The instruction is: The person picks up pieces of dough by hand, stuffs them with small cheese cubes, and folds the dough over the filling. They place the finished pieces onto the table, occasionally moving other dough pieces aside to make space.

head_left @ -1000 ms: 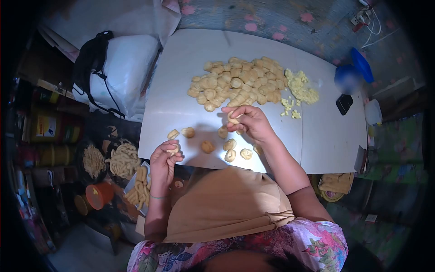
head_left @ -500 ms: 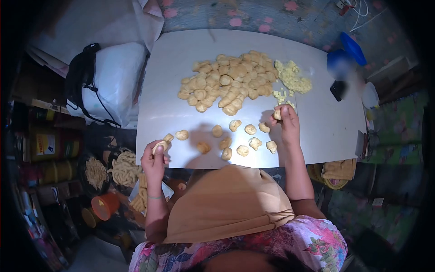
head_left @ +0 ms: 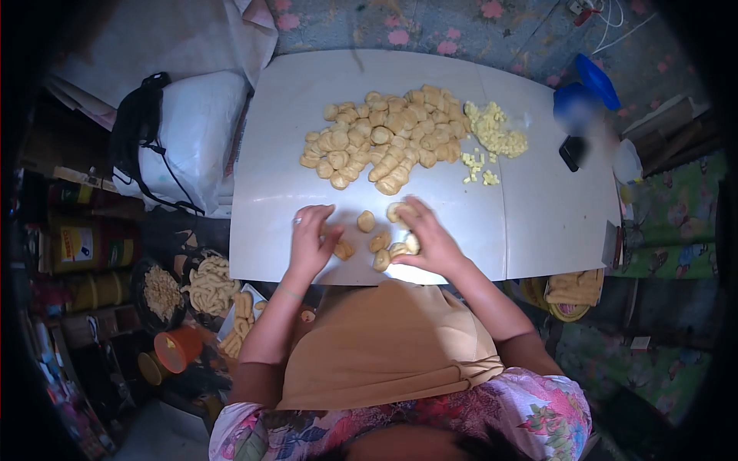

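Observation:
Small, round tan dough pieces (head_left: 366, 221) lie scattered near the front of a white table (head_left: 277, 169). My left hand (head_left: 310, 240), a ring on one finger, is curved with thumb and fingers apart beside a dough piece (head_left: 344, 250); its palm side is hidden. My right hand (head_left: 432, 237) cups several dough pieces (head_left: 401, 247) between its spread thumb and fingers, against the tabletop. Beyond both hands is a big heap of similar dough pieces (head_left: 392, 131). Small pale-yellow cubes (head_left: 498, 132) are piled at the heap's right.
A dark phone (head_left: 570, 152) and a blue container (head_left: 573, 100) are at the table's right end. A white plastic-wrapped bundle (head_left: 196, 138) stands at the left. Below left are a bowl of dough strips (head_left: 211, 286) and an orange bucket (head_left: 178, 349).
Both hands have moved inward over the table's front. The dough pieces held up earlier are no longer seen raised, and those at the right are now gathered under my right hand.

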Available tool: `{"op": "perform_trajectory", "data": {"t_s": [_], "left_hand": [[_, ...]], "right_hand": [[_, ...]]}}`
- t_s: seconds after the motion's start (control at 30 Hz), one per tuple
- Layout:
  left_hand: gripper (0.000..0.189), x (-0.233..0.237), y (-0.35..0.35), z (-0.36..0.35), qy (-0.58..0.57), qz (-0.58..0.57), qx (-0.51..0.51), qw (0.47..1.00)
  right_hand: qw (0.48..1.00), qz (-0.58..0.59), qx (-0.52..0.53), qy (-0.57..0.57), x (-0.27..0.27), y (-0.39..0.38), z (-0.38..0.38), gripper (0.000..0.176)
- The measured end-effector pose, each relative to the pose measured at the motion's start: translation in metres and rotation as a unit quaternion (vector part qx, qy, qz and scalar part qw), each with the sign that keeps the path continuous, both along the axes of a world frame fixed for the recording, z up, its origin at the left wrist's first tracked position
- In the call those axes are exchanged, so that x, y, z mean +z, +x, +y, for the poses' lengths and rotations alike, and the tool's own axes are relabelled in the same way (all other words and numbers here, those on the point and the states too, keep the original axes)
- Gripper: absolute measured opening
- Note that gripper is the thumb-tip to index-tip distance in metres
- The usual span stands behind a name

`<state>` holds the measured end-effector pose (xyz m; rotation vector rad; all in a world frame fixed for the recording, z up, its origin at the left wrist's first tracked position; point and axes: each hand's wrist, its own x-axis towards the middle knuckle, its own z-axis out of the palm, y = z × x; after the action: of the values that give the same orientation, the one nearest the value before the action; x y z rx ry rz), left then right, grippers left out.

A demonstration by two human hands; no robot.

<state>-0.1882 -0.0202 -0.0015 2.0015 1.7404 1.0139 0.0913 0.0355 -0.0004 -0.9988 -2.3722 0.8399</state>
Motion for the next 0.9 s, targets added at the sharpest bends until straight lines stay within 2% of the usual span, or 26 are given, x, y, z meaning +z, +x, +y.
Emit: {"op": "perform_trajectory", "data": {"t_s": [0.03,0.1,0.2,0.27,0.3,0.4,0.47,0.5,0.6,0.7,0.73,0.77,0.8,0.83,0.87,0.9], "left_hand": [[0.038,-0.002,0.013,0.007,-0.017,-0.054,-0.025,0.998],[0.041,-0.01,0.033,0.019,-0.05,-0.161,-0.07,0.983],[0.051,-0.011,0.044,0.018,-0.06,-0.285,-0.029,0.956],[0.059,-0.011,0.042,0.003,-0.058,-0.053,-0.061,0.995],[0.063,-0.01,0.041,-0.007,-0.058,0.065,-0.075,0.993],[0.069,0.029,0.044,-0.037,-0.095,0.057,-0.113,0.987],[0.068,0.02,0.05,-0.036,-0.064,0.074,-0.065,0.993],[0.067,0.013,0.054,-0.036,-0.049,0.083,-0.04,0.995],[0.058,-0.001,0.056,-0.008,-0.133,-0.144,0.082,0.977],[0.049,-0.012,0.059,0.01,-0.054,-0.391,0.171,0.903],[0.04,0.0,0.068,0.013,-0.019,-0.45,0.202,0.87],[0.038,-0.004,0.074,0.014,0.015,-0.501,0.21,0.839],[0.037,-0.014,0.08,0.015,0.05,-0.55,0.214,0.806],[0.037,-0.021,0.085,0.017,0.085,-0.594,0.215,0.771],[0.036,-0.027,0.089,0.018,0.118,-0.476,0.233,0.84],[0.037,-0.032,0.094,0.02,0.155,-0.35,0.264,0.885]], "right_hand": [[0.997,-0.017,0.077,-0.001,0.007,-0.015,0.005,0.091],[0.988,-0.021,0.149,0.02,0.026,-0.043,0.013,0.086],[0.991,-0.007,0.12,0.05,0.032,-0.059,0.025,0.081],[0.979,-0.046,0.173,-0.096,0.06,-0.056,0.026,0.08],[0.976,-0.029,0.193,-0.097,0.056,-0.048,0.023,0.08],[0.973,-0.028,0.223,-0.055,0.04,-0.024,0.015,0.075],[0.977,-0.03,0.21,-0.032,0.028,-0.02,0.013,0.065],[0.976,-0.009,0.209,-0.062,0.028,-0.025,0.018,0.063],[0.965,0.063,0.186,-0.176,0.033,-0.053,0.038,0.055],[0.923,0.135,0.109,-0.345,0.022,-0.079,0.052,0.046],[0.903,0.218,0.091,-0.359,-0.01,-0.085,0.051,0.047],[0.877,0.3,0.08,-0.367,-0.041,-0.092,0.049,0.047],[0.869,0.341,0.067,-0.353,-0.044,-0.096,0.04,0.048],[0.82,0.406,0.032,-0.403,-0.03,-0.102,0.024,0.049],[0.762,0.472,-0.002,-0.443,-0.015,-0.107,0.008,0.05],[0.762,0.475,0.0,-0.44,-0.016,-0.109,0.002,0.05]]}}
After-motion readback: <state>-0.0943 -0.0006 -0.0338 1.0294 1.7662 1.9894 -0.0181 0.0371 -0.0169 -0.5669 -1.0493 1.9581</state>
